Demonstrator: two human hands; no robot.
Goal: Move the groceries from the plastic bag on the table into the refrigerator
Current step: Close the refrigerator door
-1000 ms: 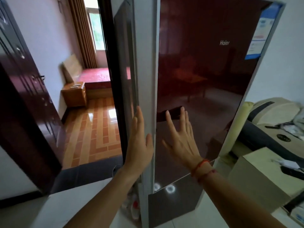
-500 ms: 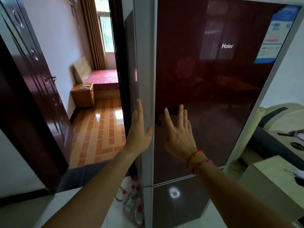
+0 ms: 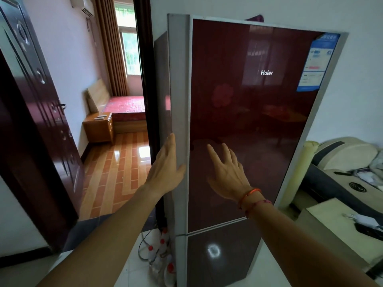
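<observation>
Both left hand (image 3: 165, 170) and right hand (image 3: 228, 172) face the closed refrigerator (image 3: 259, 121).

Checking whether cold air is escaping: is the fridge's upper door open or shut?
Shut, it seems: the upper door sits flush with the lower door, no interior showing.

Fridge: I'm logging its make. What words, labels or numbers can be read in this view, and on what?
"Haier": white lettering on the upper fridge door.
Blue sticker at the door's top right corner: its print is too small and blurred to read.
No other text is legible.
</observation>
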